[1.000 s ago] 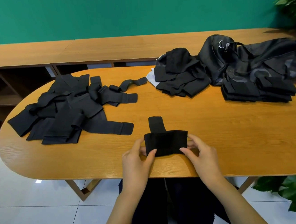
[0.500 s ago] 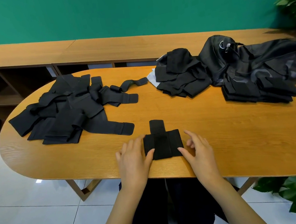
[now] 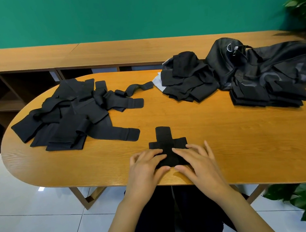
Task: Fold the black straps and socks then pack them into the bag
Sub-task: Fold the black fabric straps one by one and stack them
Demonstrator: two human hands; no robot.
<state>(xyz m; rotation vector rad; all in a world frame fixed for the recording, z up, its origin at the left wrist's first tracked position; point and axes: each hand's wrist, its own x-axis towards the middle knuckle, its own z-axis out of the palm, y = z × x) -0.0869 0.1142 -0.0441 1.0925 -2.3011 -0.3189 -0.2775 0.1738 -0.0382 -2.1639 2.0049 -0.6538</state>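
Both hands, left hand and right hand, press flat on one strap; the unfolded pile remains, and the bag seems not packed.

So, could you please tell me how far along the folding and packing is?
Done: a neat folded stack lies in front of the bag. In hand: both the left hand and right hand press flat one strap. Left: the loose strap pile, the dark heap, and all the packing.
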